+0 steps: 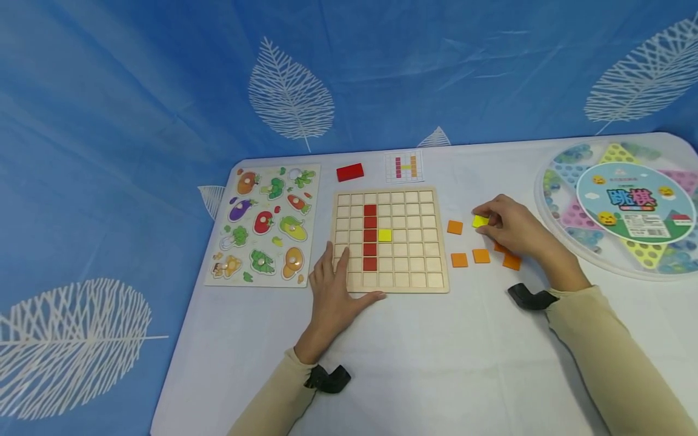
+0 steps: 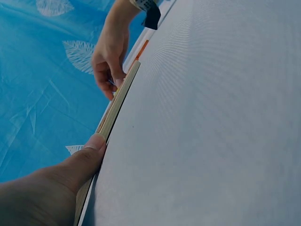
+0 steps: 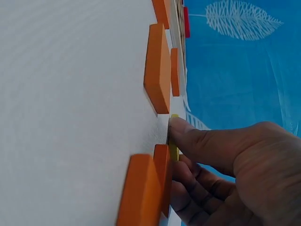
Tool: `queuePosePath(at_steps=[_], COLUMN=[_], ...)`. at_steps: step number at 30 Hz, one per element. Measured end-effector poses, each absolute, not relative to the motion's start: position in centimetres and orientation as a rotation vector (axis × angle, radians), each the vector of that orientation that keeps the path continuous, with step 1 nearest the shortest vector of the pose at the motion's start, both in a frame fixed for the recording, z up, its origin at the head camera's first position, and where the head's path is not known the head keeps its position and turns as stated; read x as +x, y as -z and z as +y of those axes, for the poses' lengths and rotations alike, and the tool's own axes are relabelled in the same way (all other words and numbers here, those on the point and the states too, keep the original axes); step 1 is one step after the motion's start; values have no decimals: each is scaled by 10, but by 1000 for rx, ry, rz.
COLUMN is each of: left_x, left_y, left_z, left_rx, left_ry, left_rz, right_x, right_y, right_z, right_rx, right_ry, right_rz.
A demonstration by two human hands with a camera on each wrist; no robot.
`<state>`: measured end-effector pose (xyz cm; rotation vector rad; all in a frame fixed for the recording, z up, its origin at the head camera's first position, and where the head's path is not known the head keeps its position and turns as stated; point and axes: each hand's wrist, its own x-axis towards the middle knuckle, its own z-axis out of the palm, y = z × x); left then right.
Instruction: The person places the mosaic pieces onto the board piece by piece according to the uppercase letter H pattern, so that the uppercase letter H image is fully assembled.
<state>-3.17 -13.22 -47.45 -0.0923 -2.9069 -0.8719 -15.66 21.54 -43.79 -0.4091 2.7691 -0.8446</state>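
Observation:
A wooden grid board [image 1: 395, 283] lies flat, with a column of several red square tiles [image 1: 370, 235] and one yellow tile [image 1: 385, 235] beside the column's middle. My left hand [image 1: 334, 301] rests at the board's lower left corner, fingers spread over its left side. The left thumb touches the board's edge in the left wrist view. To the right of the board, my right hand [image 1: 511, 223] pinches another yellow tile [image 1: 480, 221] between thumb and fingers. Several orange tiles [image 1: 481, 256] lie around that hand, some partly hidden beneath it.
Above the board are a red block [image 1: 350, 172] and a printed pattern card [image 1: 404, 166]. A vegetable puzzle board [image 1: 262, 227] lies on the left. On the right sits a round, clear-rimmed game box [image 1: 635, 203]. The table has a white cover [image 1: 425, 363]; blue leaf-patterned cloth [image 1: 409, 72] hangs behind.

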Motion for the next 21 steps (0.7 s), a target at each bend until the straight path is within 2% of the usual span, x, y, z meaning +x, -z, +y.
queuePosePath(at_steps=[4, 21], left_x=[-32, -32], left_y=[475, 474], left_z=[-132, -132], left_rx=[-97, -96], left_ry=[876, 862], left_rz=[-2897, -2899], right_x=[-157, -158], right_y=[438, 441], right_z=[214, 219], right_rx=[-342, -348], right_ry=[820, 839], right_rz=[2783, 2797])
